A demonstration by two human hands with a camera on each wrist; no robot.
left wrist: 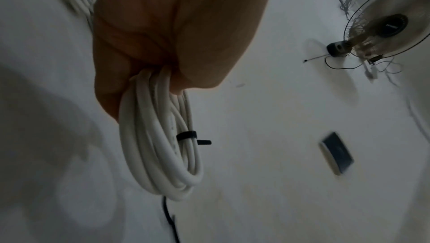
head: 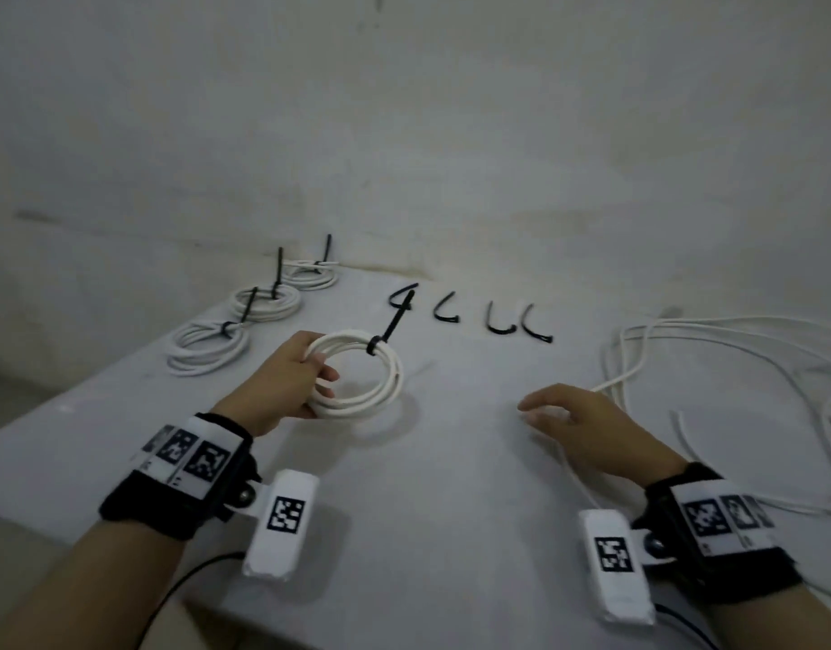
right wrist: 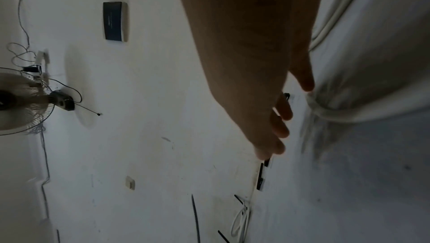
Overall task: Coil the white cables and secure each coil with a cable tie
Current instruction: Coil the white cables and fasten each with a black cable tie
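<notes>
My left hand [head: 291, 380] grips a white cable coil [head: 374, 380] by its left side, just above the grey table [head: 451, 509]. A black cable tie [head: 385, 333] binds the coil at its far edge, tail sticking up. The left wrist view shows the same coil [left wrist: 160, 145] hanging from my fingers with the tie [left wrist: 187, 136] around it. My right hand [head: 573, 422] hovers over the table, fingers relaxed and empty, and the right wrist view shows these fingers [right wrist: 281, 123] straight. Loose white cables [head: 732, 349] lie uncoiled at the right.
Three tied coils [head: 259, 307] lie in a row at the far left of the table. Several loose black cable ties [head: 498, 321] lie at the back middle. A wall rises behind the table. A wall fan [left wrist: 384, 24] shows in the wrist views.
</notes>
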